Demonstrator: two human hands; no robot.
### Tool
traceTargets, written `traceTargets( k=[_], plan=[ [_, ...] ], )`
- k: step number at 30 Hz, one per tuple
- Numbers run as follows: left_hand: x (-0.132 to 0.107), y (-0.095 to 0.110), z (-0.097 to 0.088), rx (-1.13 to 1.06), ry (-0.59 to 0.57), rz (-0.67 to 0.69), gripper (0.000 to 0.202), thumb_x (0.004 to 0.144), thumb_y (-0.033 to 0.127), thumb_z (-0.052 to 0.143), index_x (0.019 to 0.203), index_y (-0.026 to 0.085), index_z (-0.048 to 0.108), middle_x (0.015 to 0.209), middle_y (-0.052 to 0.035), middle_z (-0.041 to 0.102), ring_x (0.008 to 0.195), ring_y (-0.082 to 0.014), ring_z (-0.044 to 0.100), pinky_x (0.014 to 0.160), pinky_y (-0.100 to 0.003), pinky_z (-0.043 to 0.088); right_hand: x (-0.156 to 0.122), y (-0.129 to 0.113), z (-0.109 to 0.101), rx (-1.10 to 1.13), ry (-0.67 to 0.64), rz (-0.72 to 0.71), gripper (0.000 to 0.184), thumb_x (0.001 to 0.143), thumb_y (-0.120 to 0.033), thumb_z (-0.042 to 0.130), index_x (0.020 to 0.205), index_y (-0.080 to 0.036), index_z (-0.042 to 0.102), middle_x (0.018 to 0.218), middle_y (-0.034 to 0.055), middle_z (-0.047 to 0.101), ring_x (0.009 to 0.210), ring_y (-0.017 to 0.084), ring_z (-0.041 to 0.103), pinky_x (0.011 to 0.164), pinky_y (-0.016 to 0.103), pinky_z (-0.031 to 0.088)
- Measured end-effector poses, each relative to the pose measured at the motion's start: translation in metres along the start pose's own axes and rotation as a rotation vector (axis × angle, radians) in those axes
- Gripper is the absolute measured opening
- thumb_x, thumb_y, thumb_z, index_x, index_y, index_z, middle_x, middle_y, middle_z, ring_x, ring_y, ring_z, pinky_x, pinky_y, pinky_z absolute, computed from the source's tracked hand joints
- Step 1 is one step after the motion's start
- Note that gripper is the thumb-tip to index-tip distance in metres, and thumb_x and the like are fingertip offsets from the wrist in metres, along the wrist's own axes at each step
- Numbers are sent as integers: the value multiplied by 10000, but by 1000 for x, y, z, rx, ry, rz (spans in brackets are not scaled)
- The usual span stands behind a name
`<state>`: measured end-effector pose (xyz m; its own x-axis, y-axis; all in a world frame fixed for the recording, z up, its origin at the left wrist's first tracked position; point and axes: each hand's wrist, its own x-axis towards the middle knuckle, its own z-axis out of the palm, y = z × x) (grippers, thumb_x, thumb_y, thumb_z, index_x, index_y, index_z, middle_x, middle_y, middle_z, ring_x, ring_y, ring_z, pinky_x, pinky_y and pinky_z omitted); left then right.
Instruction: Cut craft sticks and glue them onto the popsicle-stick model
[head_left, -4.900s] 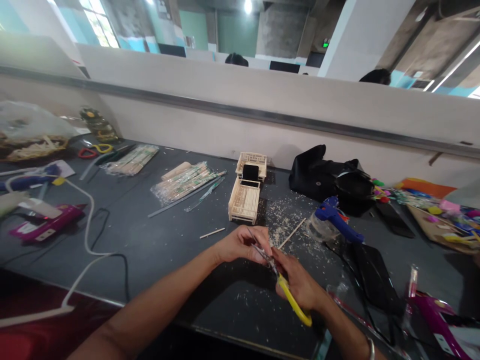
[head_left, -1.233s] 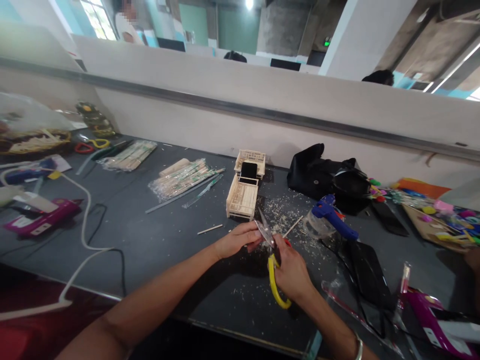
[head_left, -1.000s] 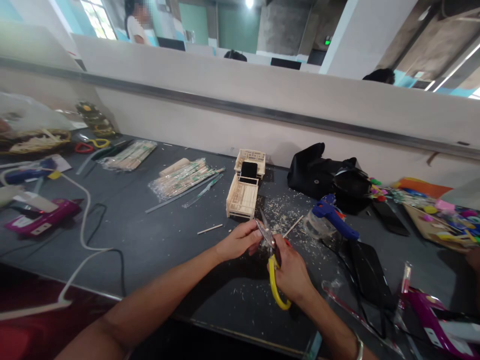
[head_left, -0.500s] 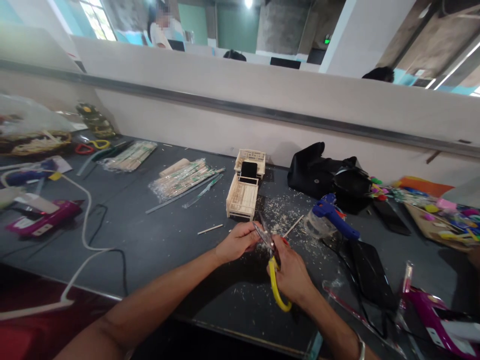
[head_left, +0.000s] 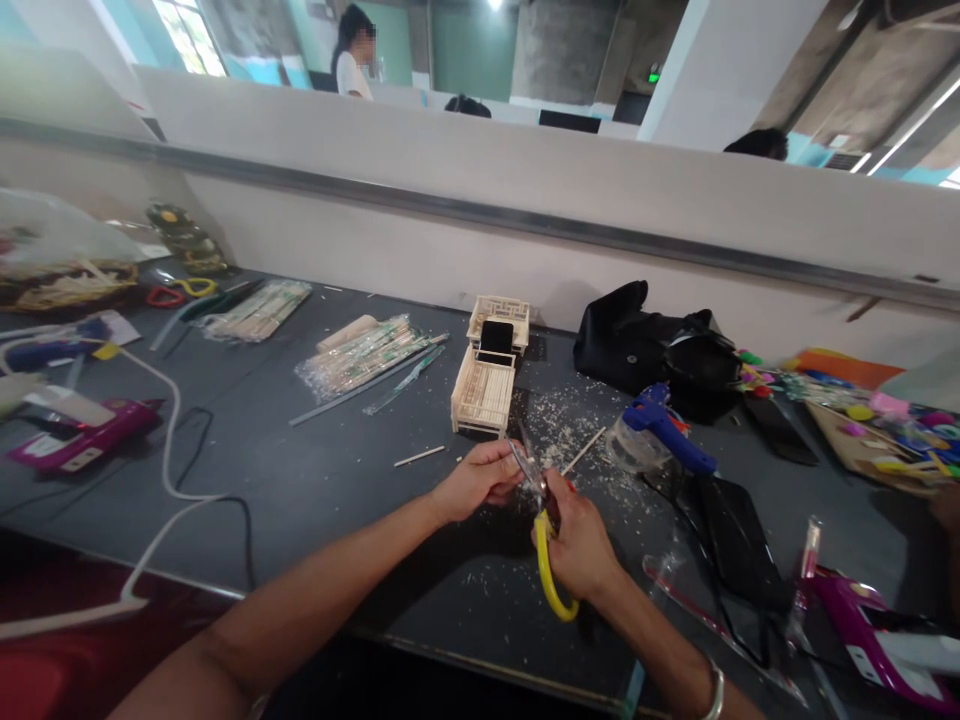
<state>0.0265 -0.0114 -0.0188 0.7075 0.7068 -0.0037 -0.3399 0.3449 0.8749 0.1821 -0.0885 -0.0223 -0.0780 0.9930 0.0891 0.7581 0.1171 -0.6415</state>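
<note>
My right hand (head_left: 581,540) grips a pair of scissors (head_left: 551,575) with yellow handles, their blades a little apart and pointing up and left. Pinched closed beside the blades is my left hand (head_left: 480,482); whatever its fingertips hold is too small to make out. Just beyond the hands stands a miniature bed (head_left: 484,392) built of pale wooden sticks, with a dark square piece (head_left: 496,341) at its far end. Behind that is a small stick-built piece of furniture (head_left: 501,308). Loose sticks lie to the left (head_left: 419,456) and right (head_left: 584,451) of my hands.
Wood chips (head_left: 566,425) litter the table right of the bed. A blue glue gun (head_left: 667,430), black bag (head_left: 645,345) and black phone-like slab (head_left: 739,545) lie to the right. Wrapped stick bundles (head_left: 367,355) and a purple tool (head_left: 86,435) with a white cord are left.
My hands stay almost in place, with the scissor blades slightly shifted. Behind the partition, a person has moved to the right.
</note>
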Motion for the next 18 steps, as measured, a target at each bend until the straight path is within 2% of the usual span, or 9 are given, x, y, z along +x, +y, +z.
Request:
traceTargets(
  k=[5, 9, 14, 18],
  plan=[
    [4, 1, -2, 77, 29, 178, 482, 698, 571, 768, 769, 157, 532, 596, 58, 463, 518, -62, 383, 497, -197, 314, 3, -6, -10, 143, -55, -18, 288, 577, -134, 478, 829, -255, 412, 565, -93, 396, 500, 126, 387, 510, 235, 286],
    [4, 3, -9, 190, 11, 241, 458, 741, 566, 732, 809, 169, 516, 639, 60, 454, 517, -60, 367, 489, -196, 313, 3, -8, -11, 133, -75, 12, 295, 573, -156, 477, 841, -258, 407, 560, -97, 380, 489, 127, 379, 504, 238, 267],
    [-1, 7, -8, 576, 75, 426, 405, 857, 569, 588, 811, 168, 547, 723, 3, 544, 638, -111, 481, 583, -222, 400, 2, -8, -8, 88, -57, 32, 305, 596, -167, 484, 878, -257, 413, 579, -88, 420, 495, 137, 411, 519, 245, 282],
    [-4, 8, -5, 850, 140, 527, 313, 936, 443, 493, 786, 179, 570, 716, -14, 594, 653, -128, 524, 633, -236, 435, 2, -10, -8, 22, -71, 52, 321, 612, -158, 480, 913, -252, 421, 579, -81, 437, 504, 150, 442, 529, 250, 280]
  ],
)
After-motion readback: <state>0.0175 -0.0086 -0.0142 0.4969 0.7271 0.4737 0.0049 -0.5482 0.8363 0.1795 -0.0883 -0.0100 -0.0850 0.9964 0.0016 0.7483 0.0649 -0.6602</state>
